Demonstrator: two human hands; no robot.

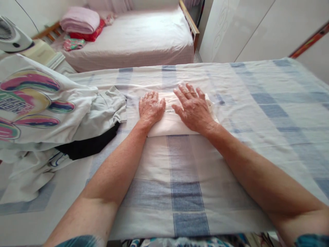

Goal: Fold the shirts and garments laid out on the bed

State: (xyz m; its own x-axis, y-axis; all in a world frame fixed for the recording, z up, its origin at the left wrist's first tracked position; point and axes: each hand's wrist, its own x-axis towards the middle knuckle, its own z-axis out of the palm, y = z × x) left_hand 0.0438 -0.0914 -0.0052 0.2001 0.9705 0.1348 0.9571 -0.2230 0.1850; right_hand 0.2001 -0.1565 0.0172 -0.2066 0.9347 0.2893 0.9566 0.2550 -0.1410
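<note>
A small white folded cloth (169,125) lies on the blue-and-white checked cover (185,178) of the work surface. My left hand (151,108) rests flat on the cloth's left part, fingers together and pointing away from me. My right hand (192,108) lies flat on its right part, fingers spread slightly. Both palms press down on the cloth and neither hand grips it. The cloth's near folded edge shows between my wrists.
A pile of clothes lies at the left: a white printed T-shirt (33,103), a grey garment (108,106) and something black (87,145). An iron (11,36) stands at far left. Behind is a bed (144,37) with folded pink laundry (79,20). White cupboard doors (244,27) stand at right.
</note>
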